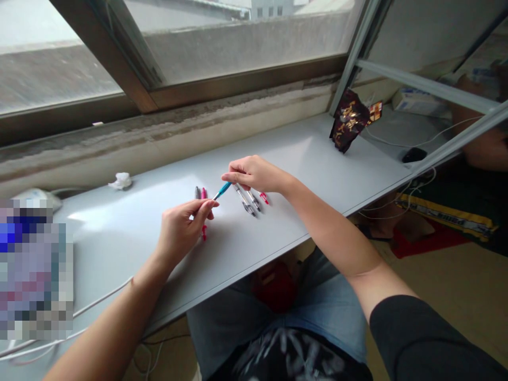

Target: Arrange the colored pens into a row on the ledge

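At the middle of the frame, the left hand (180,233) has its grip clenched on a teal-tipped pen (222,190), while the right hand (256,174) curls just above that pen's end, too close to tell whether its grip touches it. If the pen slipped from the fingers, it could knock the clear ballpoint pens (246,200) just below the right hand, sending them rolling toward the front edge of the bench (119,248).

Beyond the pens (248,200), room runs along the table (301,159) as far as the dark snack bag (349,120), which stands in the way — on the other side, a crumpled tissue (120,181) sits near the wall (166,143).
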A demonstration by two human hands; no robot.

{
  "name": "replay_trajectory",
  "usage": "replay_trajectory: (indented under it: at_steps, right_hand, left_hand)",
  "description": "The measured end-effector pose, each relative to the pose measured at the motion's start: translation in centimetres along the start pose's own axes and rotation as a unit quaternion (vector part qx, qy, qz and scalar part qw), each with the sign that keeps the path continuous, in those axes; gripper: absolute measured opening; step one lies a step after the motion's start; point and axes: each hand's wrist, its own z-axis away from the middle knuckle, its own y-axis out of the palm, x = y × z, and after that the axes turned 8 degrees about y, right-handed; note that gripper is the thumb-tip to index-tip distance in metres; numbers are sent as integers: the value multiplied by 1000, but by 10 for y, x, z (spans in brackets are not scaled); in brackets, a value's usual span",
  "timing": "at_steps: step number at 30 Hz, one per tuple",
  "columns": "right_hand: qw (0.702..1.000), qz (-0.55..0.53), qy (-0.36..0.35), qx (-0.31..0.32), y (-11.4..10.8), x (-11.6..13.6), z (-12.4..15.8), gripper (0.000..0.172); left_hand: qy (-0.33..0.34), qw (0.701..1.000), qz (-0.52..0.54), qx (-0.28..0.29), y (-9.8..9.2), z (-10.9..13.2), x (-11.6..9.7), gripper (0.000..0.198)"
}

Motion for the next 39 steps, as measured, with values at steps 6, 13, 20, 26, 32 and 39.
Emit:
replay_trajectory:
  at_steps: [6, 13, 20, 26, 32, 39]
  right_hand:
    - [999, -29, 35, -13, 3, 5, 2, 43]
    - [988, -108, 63, -95, 11, -9, -6, 48]
    - [993, -97, 66, -21, 23, -6, -6, 52]
    - [988, -108, 102, 44, 28, -2, -2, 51]
    - [986, -91, 130, 59, 24, 6, 1, 45]
    - [987, -71, 127, 61, 23, 6, 1, 45]
  left_hand:
    - [49, 998, -21, -26, -1, 3, 0, 33]
    - [199, 977, 57, 53, 3, 5, -10, 49]
    - [302, 951, 40, 58, 5, 11, -17, 26]
    - [301, 950, 57, 65, 8, 12, -23, 32]
    - [268, 959, 52, 75, 8, 11, -25, 28]
    - [246, 965, 45, 79, 8, 11, -24, 27]
